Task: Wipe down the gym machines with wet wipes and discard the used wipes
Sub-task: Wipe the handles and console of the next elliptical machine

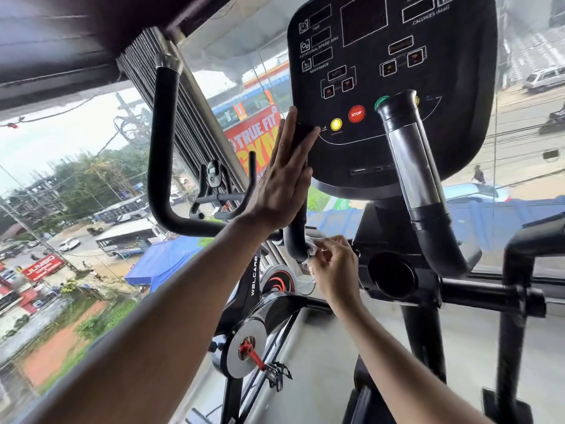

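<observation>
Bracing the machine, the left hand (282, 175) lies flat, fingers straight, against the upright handlebar (301, 209) beside the console (394, 87) (probably to steady it), while the right hand (334, 264) pinches a white wipe (311, 250) against the bar's lower bend, rubbing there.

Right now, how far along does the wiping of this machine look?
Nothing shows as finished; no discarded wipe is in view. In hand: the right hand pinches a white wipe against the bend of the inner black handlebar, while the left hand rests flat, fingers straight, against the upper part of the bar. The console, other handles and binning remain.
</observation>
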Available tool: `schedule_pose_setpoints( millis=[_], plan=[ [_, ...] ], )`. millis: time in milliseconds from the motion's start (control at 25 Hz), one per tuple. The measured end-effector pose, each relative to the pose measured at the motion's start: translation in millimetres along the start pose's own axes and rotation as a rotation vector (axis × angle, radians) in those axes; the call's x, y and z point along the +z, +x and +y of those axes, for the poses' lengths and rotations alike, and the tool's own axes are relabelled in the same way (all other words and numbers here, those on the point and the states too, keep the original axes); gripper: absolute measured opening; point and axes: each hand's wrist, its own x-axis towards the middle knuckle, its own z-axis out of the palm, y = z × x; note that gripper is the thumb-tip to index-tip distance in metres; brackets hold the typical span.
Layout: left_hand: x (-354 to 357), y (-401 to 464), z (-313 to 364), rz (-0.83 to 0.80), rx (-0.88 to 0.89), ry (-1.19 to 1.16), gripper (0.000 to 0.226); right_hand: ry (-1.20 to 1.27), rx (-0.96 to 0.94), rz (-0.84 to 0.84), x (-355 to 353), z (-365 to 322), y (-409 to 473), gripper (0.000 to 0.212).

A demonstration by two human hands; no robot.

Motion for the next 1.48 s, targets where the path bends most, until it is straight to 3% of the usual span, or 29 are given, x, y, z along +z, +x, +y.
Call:
schedule_pose_setpoints(
  millis=[200,360,440,720,1000,1160,1360,1480],
  plan=[
    [3.4,-0.8,-0.4,0.0,-0.009,-0.05,0.055,0.28,0.234,-0.071,4.6,-41.4,-19.7,0.035],
    [3.4,-0.3,-1.4,0.005,0.004,-0.079,0.056,0.594,0.303,0.2,10.7,-61.2,-25.2,0.015],
    [3.4,-0.8,-1.7,0.005,0.006,-0.081,0.057,0.687,0.349,0.256,16.0,-64.3,-16.9,0.01],
    [4.2,-1.6,-0.3,0.016,-0.013,-0.081,0.055,0.401,0.092,0.184,13.1,-25.8,-38.7,0.016],
    [7.8,-5.0,9.5,0.012,-0.079,-0.134,0.054,0.47,0.133,-0.006,-11.2,-24.3,-18.4,0.011],
    [11.5,-5.9,3.2,0.055,-0.105,-0.078,0.057,0.593,0.268,0.081,-3.8,-48.4,2.1,0.003],
    [15.0,-8.8,-1.7,0.065,-0.13,0.002,0.057,0.36,-0.06,0.13,9.9,-15.6,-28.9,0.007],
    [14.8,-7.8,-0.7,0.062,-0.123,0.004,0.057,0.253,-0.112,0.087,2.7,17.2,-35.0,0.012]
  ],
)
